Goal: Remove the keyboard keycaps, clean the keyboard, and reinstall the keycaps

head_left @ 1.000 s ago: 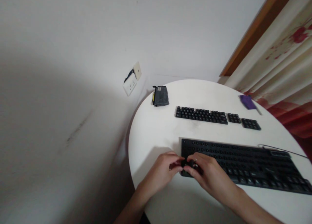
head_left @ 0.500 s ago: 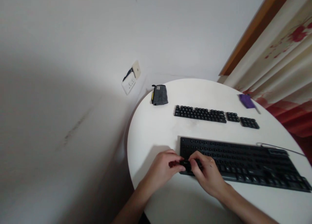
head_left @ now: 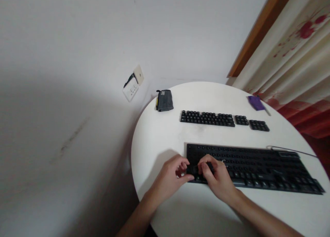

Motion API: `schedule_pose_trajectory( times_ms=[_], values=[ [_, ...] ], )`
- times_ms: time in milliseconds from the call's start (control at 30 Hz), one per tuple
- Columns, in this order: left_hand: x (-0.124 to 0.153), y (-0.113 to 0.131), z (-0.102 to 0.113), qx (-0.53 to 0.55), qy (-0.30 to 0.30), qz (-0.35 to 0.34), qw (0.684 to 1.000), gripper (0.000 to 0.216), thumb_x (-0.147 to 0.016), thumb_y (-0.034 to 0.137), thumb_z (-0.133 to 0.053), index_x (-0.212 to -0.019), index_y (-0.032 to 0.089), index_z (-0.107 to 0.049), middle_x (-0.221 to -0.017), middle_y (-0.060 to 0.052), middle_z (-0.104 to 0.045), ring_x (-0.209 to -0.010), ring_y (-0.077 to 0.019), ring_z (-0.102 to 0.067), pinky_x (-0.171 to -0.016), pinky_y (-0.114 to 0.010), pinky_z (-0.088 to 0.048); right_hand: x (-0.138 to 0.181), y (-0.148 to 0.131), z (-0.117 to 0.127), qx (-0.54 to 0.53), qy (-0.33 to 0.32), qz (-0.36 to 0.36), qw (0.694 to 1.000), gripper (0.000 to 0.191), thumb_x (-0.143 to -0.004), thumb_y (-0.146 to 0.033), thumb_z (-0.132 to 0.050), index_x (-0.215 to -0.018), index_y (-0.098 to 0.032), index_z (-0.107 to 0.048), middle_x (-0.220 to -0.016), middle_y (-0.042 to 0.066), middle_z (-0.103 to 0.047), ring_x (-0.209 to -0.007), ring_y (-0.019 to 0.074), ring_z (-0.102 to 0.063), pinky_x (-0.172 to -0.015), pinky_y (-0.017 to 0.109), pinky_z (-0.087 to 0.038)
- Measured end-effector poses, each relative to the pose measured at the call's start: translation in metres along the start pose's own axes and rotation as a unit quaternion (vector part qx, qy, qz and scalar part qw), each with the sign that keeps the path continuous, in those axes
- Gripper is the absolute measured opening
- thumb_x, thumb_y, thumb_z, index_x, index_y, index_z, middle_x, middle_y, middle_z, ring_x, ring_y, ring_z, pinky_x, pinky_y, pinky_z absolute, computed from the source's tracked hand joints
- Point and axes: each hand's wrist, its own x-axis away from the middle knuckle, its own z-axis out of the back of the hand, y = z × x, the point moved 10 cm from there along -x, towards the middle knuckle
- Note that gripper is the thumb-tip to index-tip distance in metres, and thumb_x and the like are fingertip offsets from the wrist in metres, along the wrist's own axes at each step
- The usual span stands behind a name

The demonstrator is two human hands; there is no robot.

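On the round white table (head_left: 152,137): a person's two bare hands are working at the left end of a long, black, full-size keyboard (head_left: 257,165), which is lying slantwise across the near half of the surface.
Left hand (head_left: 168,177): it is curving partly open, thumb and fingertips standing apart at the keyboard's left end, the thumb tip reaching over the corner.
Right hand (head_left: 219,178): its fingers are curling in toward the thumb just above the keys; whether they are gripping a small part is impossible to tell against the black.
Keycaps: beyond the keyboard, loose black plastic keycaps are sitting in three groups, a long block (head_left: 207,119), a small cluster (head_left: 241,120) and another cluster (head_left: 259,125) at right.
Far edge: a dark grey fabric pouch (head_left: 165,100) with a yellow strip is resting at left, a flat purple piece (head_left: 255,103) at right.
Cable: a thin black cord (head_left: 294,151) is trailing behind the keyboard toward the table's right edge.
Backdrop: a white wall socket (head_left: 130,89) and a cream floral curtain (head_left: 301,58) are flanking the table.
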Motion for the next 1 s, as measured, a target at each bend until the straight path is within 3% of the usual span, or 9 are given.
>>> schedule_pose_trajectory(
  times_ms=[200, 300, 400, 567, 700, 767, 900, 1000],
  values=[
    [0.003, 0.028, 0.000, -0.031, -0.005, -0.129, 0.991, 0.039, -0.076, 0.017, -0.081, -0.113, 0.025, -0.070, -0.107, -0.004, -0.063, -0.084, -0.0137, -0.061, -0.070, -0.023, -0.052, 0.004, -0.014, 0.005, -0.013, 0.002, 0.050, 0.999, 0.019, -0.096, -0.021, -0.048, -0.084, -0.020, -0.062, -0.070, -0.002, -0.063, -0.063, 0.0116, -0.060, -0.062, 0.022, -0.045],
    [0.006, 0.041, 0.000, -0.046, 0.004, -0.192, 0.980, 0.027, -0.080, 0.019, -0.078, -0.107, 0.022, -0.073, -0.103, -0.006, -0.066, -0.093, -0.0167, -0.063, -0.080, -0.026, -0.054, 0.006, -0.019, 0.004, -0.014, -0.003, 0.072, 0.997, 0.014, -0.095, -0.018, -0.050, -0.089, -0.020, -0.062, -0.073, -0.002, -0.065, -0.066, 0.0107, -0.062, -0.064, 0.020, -0.046],
    [0.010, 0.049, 0.001, -0.061, 0.027, -0.232, 0.970, 0.018, -0.084, 0.015, -0.073, -0.102, 0.018, -0.074, -0.095, -0.007, -0.068, -0.087, -0.0154, -0.065, -0.077, -0.024, -0.055, 0.009, -0.021, 0.001, -0.011, -0.009, 0.083, 0.996, 0.012, -0.094, -0.018, -0.052, -0.092, -0.020, -0.063, -0.077, -0.002, -0.067, -0.069, 0.0109, -0.064, -0.067, 0.021, -0.047],
    [0.018, 0.063, 0.007, -0.094, 0.068, -0.291, 0.950, 0.016, -0.084, 0.011, -0.072, -0.099, 0.018, -0.074, -0.094, -0.007, -0.071, -0.085, -0.0150, -0.068, -0.075, -0.023, -0.056, 0.011, -0.015, 0.012, -0.008, 0.056, 0.039, 0.998, 0.016, -0.093, -0.020, -0.051, -0.083, -0.020, -0.063, -0.070, -0.001, -0.066, -0.066, 0.0128, -0.064, -0.065, 0.023, -0.048],
    [0.011, 0.084, 0.022, -0.058, 0.095, -0.312, 0.944, 0.014, -0.080, 0.011, -0.077, -0.092, 0.018, -0.074, -0.090, -0.006, -0.073, -0.081, -0.0139, -0.070, -0.074, -0.022, -0.057, 0.015, -0.011, 0.026, -0.038, 0.109, -0.008, 0.993, 0.021, -0.094, -0.027, -0.051, -0.077, -0.020, -0.062, -0.064, -0.001, -0.064, -0.057, 0.0131, -0.061, -0.056, 0.023, -0.046],
    [0.004, 0.099, 0.021, -0.044, 0.078, -0.330, 0.940, 0.013, -0.078, 0.012, -0.078, -0.089, 0.017, -0.074, -0.088, -0.006, -0.074, -0.080, -0.0139, -0.071, -0.073, -0.022, -0.058, 0.015, -0.011, 0.034, -0.058, 0.125, -0.022, 0.990, 0.024, -0.094, -0.029, -0.051, -0.075, -0.020, -0.061, -0.062, -0.001, -0.062, -0.053, 0.0124, -0.058, -0.052, 0.023, -0.045],
    [-0.008, 0.137, -0.001, -0.035, -0.013, -0.393, 0.919, 0.012, -0.081, 0.013, -0.076, -0.092, 0.016, -0.075, -0.091, -0.009, -0.074, -0.083, -0.0154, -0.071, -0.076, -0.025, -0.059, 0.014, -0.007, 0.054, -0.064, 0.171, -0.051, 0.982, 0.024, -0.092, -0.026, -0.051, -0.071, -0.020, -0.060, -0.054, -0.003, -0.058, -0.045, 0.0116, -0.053, -0.045, 0.022, -0.041],
    [-0.029, 0.152, 0.000, -0.026, -0.015, -0.397, 0.917, 0.010, -0.081, 0.014, -0.076, -0.091, 0.017, -0.075, -0.092, -0.009, -0.074, -0.084, -0.0156, -0.071, -0.078, -0.026, -0.060, 0.012, -0.004, 0.058, -0.065, 0.182, -0.044, 0.980, 0.020, -0.091, -0.025, -0.052, -0.073, -0.020, -0.061, -0.057, -0.002, -0.060, -0.048, 0.0122, -0.055, -0.047, 0.023, -0.043]
  ],
)
